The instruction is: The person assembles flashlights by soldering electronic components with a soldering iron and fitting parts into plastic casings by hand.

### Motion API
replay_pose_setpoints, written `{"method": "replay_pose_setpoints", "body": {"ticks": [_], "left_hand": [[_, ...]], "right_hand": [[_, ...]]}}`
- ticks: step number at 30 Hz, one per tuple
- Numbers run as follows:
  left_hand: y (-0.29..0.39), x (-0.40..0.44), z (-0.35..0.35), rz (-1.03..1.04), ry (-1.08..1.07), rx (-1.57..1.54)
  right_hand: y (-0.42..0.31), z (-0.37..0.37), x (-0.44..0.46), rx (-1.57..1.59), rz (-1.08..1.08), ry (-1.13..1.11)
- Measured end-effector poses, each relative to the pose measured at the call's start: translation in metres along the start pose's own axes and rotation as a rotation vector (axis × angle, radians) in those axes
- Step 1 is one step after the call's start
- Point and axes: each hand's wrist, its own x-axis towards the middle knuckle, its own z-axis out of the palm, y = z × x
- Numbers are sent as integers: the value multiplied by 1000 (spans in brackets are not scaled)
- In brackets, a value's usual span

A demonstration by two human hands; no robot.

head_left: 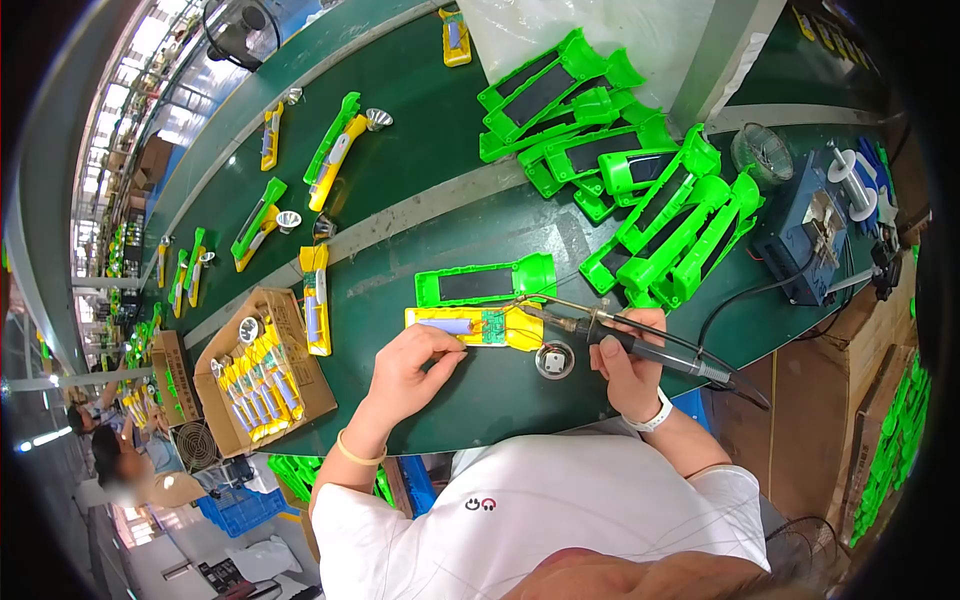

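My right hand is closed round the dark handle of a soldering iron, whose metal front and thin brass guide tube point left over a circuit board. The green circuit board sits in a yellow lamp housing, beside a lilac battery cell. At the housing's left end, my left hand grips its near edge with fingers and thumb. A green casing half with a dark panel lies just behind. A round reflector stands at the housing's near right, by the iron.
Many green casings are heaped at the back right. A blue soldering station with a solder spool stands right. A carton of yellow housings is at left. More lamp parts lie on the conveyor. Another person sits far left.
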Motion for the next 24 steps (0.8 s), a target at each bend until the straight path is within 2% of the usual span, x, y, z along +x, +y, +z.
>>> {"method": "replay_pose_setpoints", "body": {"ticks": [3, 6, 9, 12, 15, 18, 24], "left_hand": [[7, -5, 0, -142, -2, -3], [10, -8, 5, -532, 108, -363], [9, -10, 17, -321, 158, -456], [-4, -15, 20, -243, 72, -293], [-8, 2, 10, 295, 15, 205], [-8, 7, 12, 403, 28, 380], [-6, 14, 12, 455, 4, 417]], "right_hand": [[0, 1, -1, 21, 21, -8], [-2, 1, 0, 73, 45, -3], [-2, 2, 0, 62, 54, 2], [-1, 3, 0, 45, 55, -7], [4, 0, -2, -10, 44, -24], [7, -1, -2, -33, 44, -11], [6, -3, -1, -70, 44, -42]]}}
